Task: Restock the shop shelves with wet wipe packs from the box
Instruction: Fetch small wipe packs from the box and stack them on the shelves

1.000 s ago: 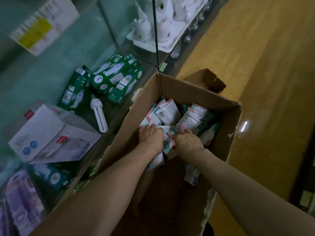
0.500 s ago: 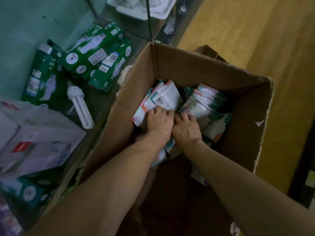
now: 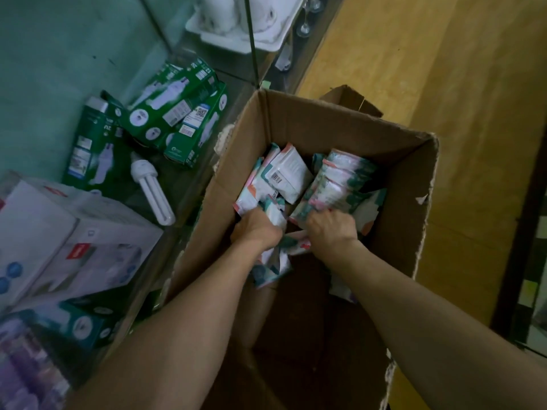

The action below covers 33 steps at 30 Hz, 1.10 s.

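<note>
The cardboard box [image 3: 340, 125] stands open beside a glass shelf [image 3: 189, 184], with wet wipe packs [image 3: 291, 173] piled at its far end. The right hand [image 3: 328, 230] has its grip curled onto the packs. The left hand [image 3: 257, 230] is buried among them, its grip hidden.

Both forearms bare as far as visible, left hand [image 3: 257, 229] & right hand [image 3: 331, 229] bare too, w/ knuckles & wrists showing.
</note>
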Each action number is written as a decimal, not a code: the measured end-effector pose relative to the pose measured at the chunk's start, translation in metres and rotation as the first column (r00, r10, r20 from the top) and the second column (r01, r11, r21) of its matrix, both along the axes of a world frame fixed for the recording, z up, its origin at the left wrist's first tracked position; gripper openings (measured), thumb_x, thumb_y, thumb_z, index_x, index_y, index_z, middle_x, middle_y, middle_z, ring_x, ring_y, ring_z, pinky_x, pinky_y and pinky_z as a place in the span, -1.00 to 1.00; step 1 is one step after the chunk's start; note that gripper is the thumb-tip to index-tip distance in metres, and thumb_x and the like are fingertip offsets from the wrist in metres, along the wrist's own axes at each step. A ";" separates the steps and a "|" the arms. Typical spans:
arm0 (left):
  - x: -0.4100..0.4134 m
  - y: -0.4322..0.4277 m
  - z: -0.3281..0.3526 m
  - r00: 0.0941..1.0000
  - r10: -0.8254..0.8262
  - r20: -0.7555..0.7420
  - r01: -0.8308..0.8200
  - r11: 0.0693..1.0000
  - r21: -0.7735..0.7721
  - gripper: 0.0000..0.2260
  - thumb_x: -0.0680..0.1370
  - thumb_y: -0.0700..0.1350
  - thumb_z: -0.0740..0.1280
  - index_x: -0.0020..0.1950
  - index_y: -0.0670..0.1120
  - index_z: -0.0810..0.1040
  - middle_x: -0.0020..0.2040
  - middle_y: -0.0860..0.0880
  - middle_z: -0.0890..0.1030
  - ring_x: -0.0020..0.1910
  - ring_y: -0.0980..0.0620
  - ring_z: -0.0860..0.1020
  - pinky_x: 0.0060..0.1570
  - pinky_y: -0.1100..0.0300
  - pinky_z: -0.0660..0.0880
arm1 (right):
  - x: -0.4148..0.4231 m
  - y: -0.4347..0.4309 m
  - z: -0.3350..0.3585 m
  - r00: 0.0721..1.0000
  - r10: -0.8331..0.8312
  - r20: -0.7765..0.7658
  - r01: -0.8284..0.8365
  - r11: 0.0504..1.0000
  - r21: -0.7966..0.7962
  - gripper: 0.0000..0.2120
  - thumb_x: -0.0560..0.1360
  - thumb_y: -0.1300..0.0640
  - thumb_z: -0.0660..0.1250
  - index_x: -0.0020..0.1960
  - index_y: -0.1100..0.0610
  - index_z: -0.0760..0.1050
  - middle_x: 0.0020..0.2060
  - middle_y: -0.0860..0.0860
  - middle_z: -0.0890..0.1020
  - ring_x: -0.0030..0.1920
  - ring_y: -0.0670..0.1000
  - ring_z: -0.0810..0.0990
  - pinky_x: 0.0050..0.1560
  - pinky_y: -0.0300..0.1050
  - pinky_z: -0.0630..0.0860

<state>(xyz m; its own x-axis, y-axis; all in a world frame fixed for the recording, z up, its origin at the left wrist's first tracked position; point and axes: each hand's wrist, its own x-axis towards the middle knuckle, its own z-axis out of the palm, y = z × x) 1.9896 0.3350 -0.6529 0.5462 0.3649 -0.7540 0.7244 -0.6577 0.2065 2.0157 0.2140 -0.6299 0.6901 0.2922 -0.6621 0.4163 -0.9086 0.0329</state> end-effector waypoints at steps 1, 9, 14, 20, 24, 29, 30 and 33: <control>-0.003 0.001 0.008 0.998 0.062 0.023 -0.061 0.998 -0.016 -0.54 0.52 0.02 0.33 0.37 -0.11 0.37 0.30 -0.17 0.50 0.22 -0.22 0.50 0.04 0.06 0.46 | -0.003 0.000 0.009 1.000 -0.026 -0.001 0.026 1.000 0.010 -0.69 0.61 0.13 0.21 0.33 0.13 0.40 0.29 0.09 0.47 0.28 0.10 0.47 0.09 -0.05 0.46; -0.012 -0.003 0.082 0.909 0.277 0.310 -0.276 0.960 -0.051 -0.64 0.54 -0.03 0.29 0.28 -0.15 0.39 0.26 -0.19 0.52 0.20 -0.23 0.50 0.06 0.05 0.42 | -0.036 -0.023 0.085 0.855 -0.512 -0.080 0.514 0.816 0.264 -0.71 0.59 -0.01 0.16 0.01 0.18 0.52 -0.02 0.13 0.60 0.03 0.18 0.60 -0.01 -0.02 0.51; -0.032 -0.036 0.140 0.820 0.390 0.420 -0.355 0.921 -0.161 -0.68 0.57 -0.03 0.25 0.26 -0.15 0.38 0.23 -0.19 0.52 0.18 -0.23 0.51 0.13 0.02 0.44 | -0.065 -0.044 0.127 0.609 -0.783 -0.126 0.704 0.460 0.542 -0.76 0.54 -0.02 0.22 -0.07 0.15 0.52 -0.16 0.11 0.61 -0.14 0.16 0.62 -0.09 0.17 0.59; -0.063 -0.093 0.216 0.704 0.526 0.476 -0.365 0.844 -0.393 -0.72 0.58 -0.15 0.24 0.28 -0.12 0.35 0.21 -0.13 0.53 0.10 -0.13 0.52 0.07 0.10 0.43 | -0.106 -0.076 0.182 0.409 -0.900 -0.149 0.626 0.158 0.764 -0.79 0.56 -0.02 0.26 0.11 0.07 0.53 -0.03 -0.02 0.60 -0.07 -0.03 0.62 -0.15 0.01 0.64; -0.083 -0.132 0.257 0.649 0.531 0.546 -0.255 0.827 -0.501 -0.77 0.57 -0.19 0.24 0.18 -0.02 0.31 0.15 -0.06 0.53 0.02 -0.02 0.51 0.03 0.11 0.44 | -0.131 -0.109 0.211 0.353 -0.926 -0.135 0.543 0.085 0.836 -0.81 0.55 -0.04 0.26 0.03 0.02 0.55 -0.08 -0.02 0.62 -0.14 -0.05 0.62 -0.20 -0.03 0.63; -0.109 -0.192 0.312 0.576 0.486 0.657 -0.095 0.839 -0.537 -0.77 0.55 -0.23 0.25 0.16 -0.04 0.33 0.03 0.01 0.47 -0.05 0.02 0.48 -0.12 0.22 0.34 | -0.162 -0.158 0.257 0.249 -0.966 -0.066 0.419 0.046 0.907 -0.73 0.49 -0.05 0.20 -0.08 0.11 0.58 -0.23 0.06 0.63 -0.21 0.08 0.61 -0.19 0.06 0.58; -0.117 -0.204 0.322 0.569 0.477 0.670 -0.060 0.836 -0.545 -0.76 0.55 -0.23 0.25 0.18 -0.04 0.33 0.03 0.02 0.47 -0.06 0.03 0.46 -0.12 0.23 0.33 | -0.171 -0.169 0.266 0.225 -0.972 -0.063 0.392 0.032 0.919 -0.72 0.48 -0.05 0.19 -0.08 0.11 0.58 -0.23 0.05 0.63 -0.21 0.08 0.61 -0.19 0.07 0.57; -0.144 -0.242 0.348 0.547 0.447 0.708 0.040 0.831 -0.555 -0.74 0.53 -0.23 0.26 0.20 -0.06 0.35 -0.01 0.04 0.48 -0.05 0.01 0.48 -0.18 0.28 0.32 | -0.202 -0.205 0.288 0.143 -0.985 -0.093 0.312 -0.044 0.949 -0.71 0.48 -0.09 0.20 -0.04 0.07 0.58 -0.19 0.01 0.64 -0.17 0.06 0.62 -0.17 0.13 0.59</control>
